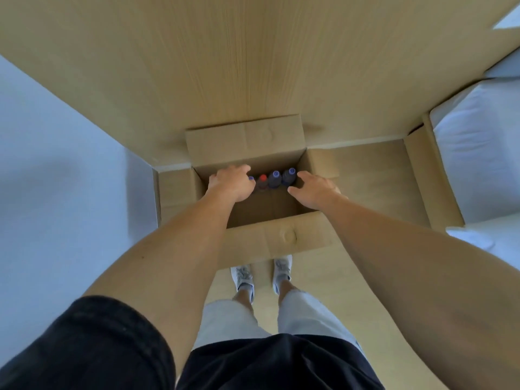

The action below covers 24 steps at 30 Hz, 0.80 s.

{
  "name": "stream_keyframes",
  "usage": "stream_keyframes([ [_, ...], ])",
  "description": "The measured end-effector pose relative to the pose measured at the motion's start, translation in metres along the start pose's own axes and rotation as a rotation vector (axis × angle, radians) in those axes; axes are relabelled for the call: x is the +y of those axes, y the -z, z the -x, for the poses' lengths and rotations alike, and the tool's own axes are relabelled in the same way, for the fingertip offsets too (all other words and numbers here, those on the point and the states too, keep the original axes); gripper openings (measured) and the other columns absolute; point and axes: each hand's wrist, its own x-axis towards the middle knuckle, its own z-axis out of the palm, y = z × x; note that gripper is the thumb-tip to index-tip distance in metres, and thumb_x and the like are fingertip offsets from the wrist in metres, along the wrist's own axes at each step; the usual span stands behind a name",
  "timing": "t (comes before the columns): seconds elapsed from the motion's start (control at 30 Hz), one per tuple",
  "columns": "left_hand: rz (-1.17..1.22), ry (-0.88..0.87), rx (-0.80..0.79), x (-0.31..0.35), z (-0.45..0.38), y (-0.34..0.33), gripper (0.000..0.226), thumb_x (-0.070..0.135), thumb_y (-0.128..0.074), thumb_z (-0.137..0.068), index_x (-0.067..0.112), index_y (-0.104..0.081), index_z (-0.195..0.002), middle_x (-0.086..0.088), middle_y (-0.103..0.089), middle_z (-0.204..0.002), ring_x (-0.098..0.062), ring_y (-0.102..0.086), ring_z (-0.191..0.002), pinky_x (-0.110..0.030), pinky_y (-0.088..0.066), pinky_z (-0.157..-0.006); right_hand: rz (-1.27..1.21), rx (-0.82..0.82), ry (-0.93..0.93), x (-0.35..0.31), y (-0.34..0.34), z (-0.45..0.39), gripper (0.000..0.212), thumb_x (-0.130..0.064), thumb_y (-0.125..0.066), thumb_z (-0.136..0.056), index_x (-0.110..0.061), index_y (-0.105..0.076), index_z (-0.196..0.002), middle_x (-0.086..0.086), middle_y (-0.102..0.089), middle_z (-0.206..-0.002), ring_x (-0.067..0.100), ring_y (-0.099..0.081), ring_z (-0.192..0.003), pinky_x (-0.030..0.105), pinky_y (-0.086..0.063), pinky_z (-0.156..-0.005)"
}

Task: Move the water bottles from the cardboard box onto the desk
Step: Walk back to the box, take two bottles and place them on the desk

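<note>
An open cardboard box [281,218] stands on the floor against the wooden desk [253,66]. Several water bottles stand in a row along its far wall: two blue-capped bottles [275,178] [289,175] and one red-capped bottle [262,181]. My left hand [230,182] is curled over the leftmost bottle [251,178], of which only a bit of blue cap shows. The fingers hide whether they hold it. My right hand [312,190] is beside the rightmost bottle, fingers apart, holding nothing.
The box flaps are folded outward on all sides; the near flap [281,237] lies toward my feet [261,274]. A white cushioned seat [478,164] sits to the right. A pale wall or panel [56,164] is on the left.
</note>
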Motion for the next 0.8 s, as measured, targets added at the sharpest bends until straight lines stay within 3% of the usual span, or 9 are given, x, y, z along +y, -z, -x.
stream_keyframes([
  [0.33, 0.12, 0.125, -0.088, -0.03, -0.106, -0.088, 0.053, 0.041, -0.043, -0.103, 0.028, -0.034, -0.154, -0.008, -0.044, -0.15, -0.035, -0.044, -0.135, -0.046, -0.038, -0.108, -0.029, -0.116, -0.048, 0.029, -0.063, -0.129, 0.068, -0.054, -0.048, -0.096, -0.026, -0.028, -0.155, 0.009, -0.047, -0.147, 0.034, -0.044, -0.134, 0.044, -0.04, -0.106],
  [0.5, 0.179, 0.167, -0.106, -0.046, -0.171, -0.143, 0.055, 0.041, -0.045, -0.102, 0.028, -0.033, -0.154, -0.008, -0.045, -0.149, -0.035, -0.045, -0.134, -0.048, -0.041, -0.108, -0.051, -0.077, -0.081, 0.042, -0.105, -0.199, 0.064, -0.05, -0.049, -0.098, -0.024, -0.03, -0.153, 0.01, -0.05, -0.143, 0.034, -0.048, -0.13, 0.041, -0.043, -0.098],
  [0.8, 0.27, 0.226, -0.068, -0.081, -0.286, -0.24, 0.063, 0.045, -0.054, -0.1, 0.028, -0.03, -0.156, -0.008, -0.044, -0.151, -0.033, -0.046, -0.136, -0.044, -0.045, -0.104, -0.189, -0.039, -0.118, 0.058, -0.187, -0.318, 0.069, -0.044, -0.056, -0.099, -0.025, -0.024, -0.157, 0.007, -0.044, -0.151, 0.032, -0.043, -0.137, 0.042, -0.043, -0.103],
])
